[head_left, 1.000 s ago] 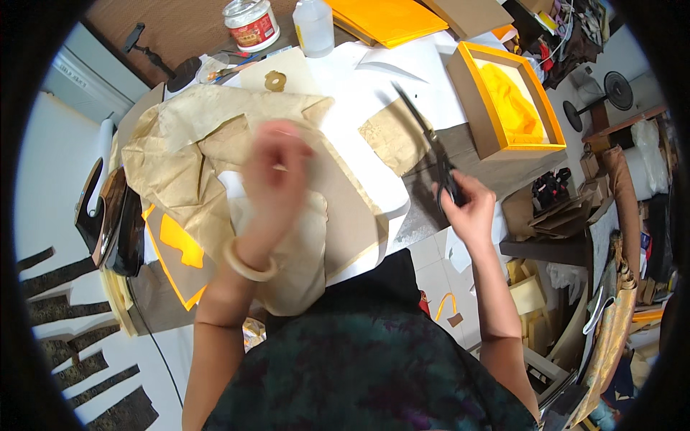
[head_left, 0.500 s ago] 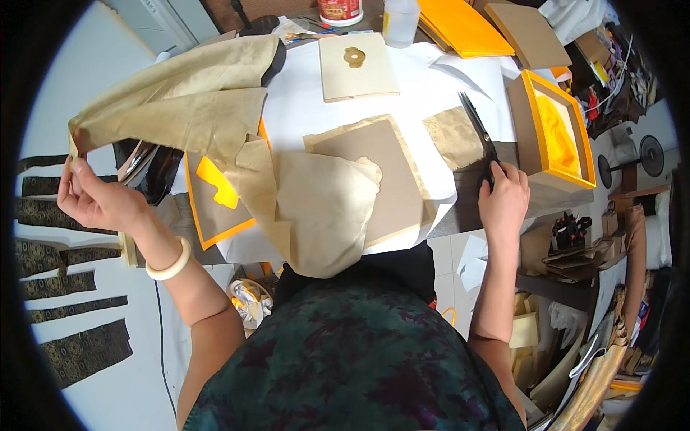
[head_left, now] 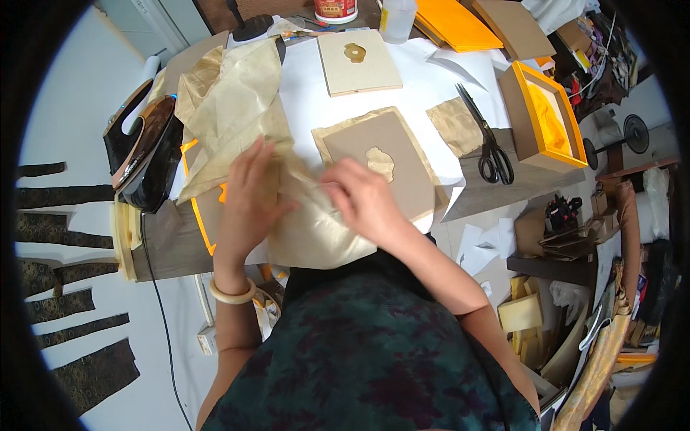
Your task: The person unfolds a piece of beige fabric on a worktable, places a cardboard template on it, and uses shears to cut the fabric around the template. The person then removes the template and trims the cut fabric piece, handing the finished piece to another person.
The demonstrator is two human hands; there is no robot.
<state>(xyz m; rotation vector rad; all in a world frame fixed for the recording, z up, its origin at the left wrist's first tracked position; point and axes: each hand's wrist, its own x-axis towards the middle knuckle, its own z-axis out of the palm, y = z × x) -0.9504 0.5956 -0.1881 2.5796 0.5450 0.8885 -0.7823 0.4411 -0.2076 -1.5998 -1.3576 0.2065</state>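
Observation:
A pale gold cloth (head_left: 248, 86) lies crumpled over the left part of the table and hangs at the front edge. My left hand (head_left: 251, 197) lies over it, fingers stretched and thumb apart. At the cloth's right side is my right hand (head_left: 366, 201), its fingers bent and blurred; whether they grip the cloth cannot be made out. Just beyond this hand lies a taupe board (head_left: 352, 136) edged with gold fabric, with a pale shaped cutout (head_left: 379, 164). Black scissors (head_left: 491, 147) rest at the right beside a small gold fabric piece (head_left: 456, 126).
An iron (head_left: 147, 147) stands at the left edge, its cord hanging down. An orange-rimmed box (head_left: 543, 122) is at the right. Farther back are a cream panel (head_left: 359, 68), a plastic bottle (head_left: 397, 20) and orange sheets (head_left: 460, 25). Dark patterned strips (head_left: 65, 195) lie left.
My left hand has come in from the far left, letting the raised cloth drop onto the table. My right hand has let go of the scissors and moved left to the cloth.

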